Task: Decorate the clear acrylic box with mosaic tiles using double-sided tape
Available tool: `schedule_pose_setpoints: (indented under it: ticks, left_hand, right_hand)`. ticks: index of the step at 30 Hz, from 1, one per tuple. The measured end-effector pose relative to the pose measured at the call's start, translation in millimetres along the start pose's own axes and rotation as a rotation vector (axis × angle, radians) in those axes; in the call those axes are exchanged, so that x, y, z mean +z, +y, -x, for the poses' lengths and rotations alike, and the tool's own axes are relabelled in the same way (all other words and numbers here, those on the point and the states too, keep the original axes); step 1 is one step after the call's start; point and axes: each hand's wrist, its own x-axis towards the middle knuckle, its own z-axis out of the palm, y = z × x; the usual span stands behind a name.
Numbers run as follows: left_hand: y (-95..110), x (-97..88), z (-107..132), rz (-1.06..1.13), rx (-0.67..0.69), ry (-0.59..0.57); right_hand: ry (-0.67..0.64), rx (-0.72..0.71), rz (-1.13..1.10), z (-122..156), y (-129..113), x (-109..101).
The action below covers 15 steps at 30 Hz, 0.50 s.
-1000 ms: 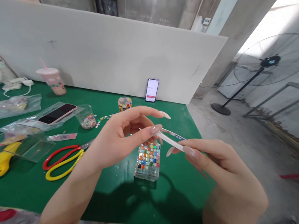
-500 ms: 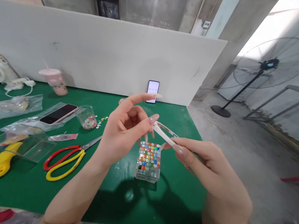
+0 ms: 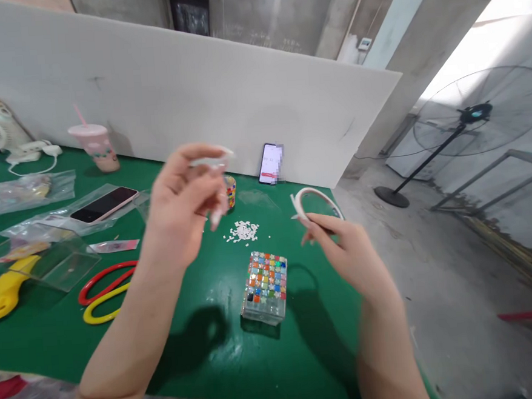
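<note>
My left hand (image 3: 182, 202) is raised above the green table (image 3: 204, 356), its fingers pinched on a thin whitish strip at about the height of the small mosaic jar (image 3: 230, 191). My right hand (image 3: 342, 252) holds a white tape roll (image 3: 314, 199) by its edge, off to the right. Between and below both hands a clear block covered with coloured mosaic tiles (image 3: 265, 284) stands on the table. A small heap of white bits (image 3: 243, 231) lies just behind it. The left hand is motion-blurred.
Red and yellow scissors (image 3: 103, 290) lie left of the block. Further left are a clear box (image 3: 51, 257), a yellow tool (image 3: 3, 294), plastic bags and a pink phone (image 3: 102, 203). A pink cup (image 3: 96, 146) and a propped phone (image 3: 270, 163) stand by the white board. A floor fan (image 3: 474, 115) is right.
Both hands have drawn apart: the left rose up and leftward with the strip, the right moved right and back with the tape roll. The white bits are now uncovered.
</note>
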Motion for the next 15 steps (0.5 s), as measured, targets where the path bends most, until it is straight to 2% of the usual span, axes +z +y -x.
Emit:
schedule_pose_setpoints:
  ticks: [2, 4, 6, 8, 10, 13, 14, 15]
  left_hand:
    - [0.6, 12.6, 10.9, -0.001, -0.058, -0.157]
    - [-0.2, 24.0, 19.2, -0.038, -0.137, -0.266]
    - [-1.1, 29.8, 23.2, -0.101, -0.183, -0.329]
    - [-1.6, 30.5, 24.1, -0.154, -0.192, -0.372]
    - [-1.7, 29.2, 24.2, -0.194, -0.182, -0.408]
    - [-1.0, 29.4, 26.3, -0.243, -0.165, -0.486]
    - [-0.7, 30.4, 27.8, -0.255, -0.157, -0.5]
    - [-0.4, 31.9, 29.7, -0.264, -0.149, -0.504]
  right_hand:
    - [-0.12, -0.017, 0.206, -21.0, 22.9, 23.5]
    - [-0.172, -0.004, 0.268, -35.5, 43.1, 49.7]
    - [-0.228, -0.009, 0.276, -42.5, 57.3, 71.6]
    - [-0.274, -0.008, 0.255, -43.9, 63.0, 83.0]
    - [-0.285, -0.021, 0.213, -41.5, 58.8, 81.1]
    - [-0.229, -0.074, 0.093, -31.5, 35.5, 58.9]
    - [-0.187, -0.098, 0.017, -26.5, 24.8, 49.6]
    - [-0.115, -0.137, -0.194, -20.9, 13.8, 40.7]
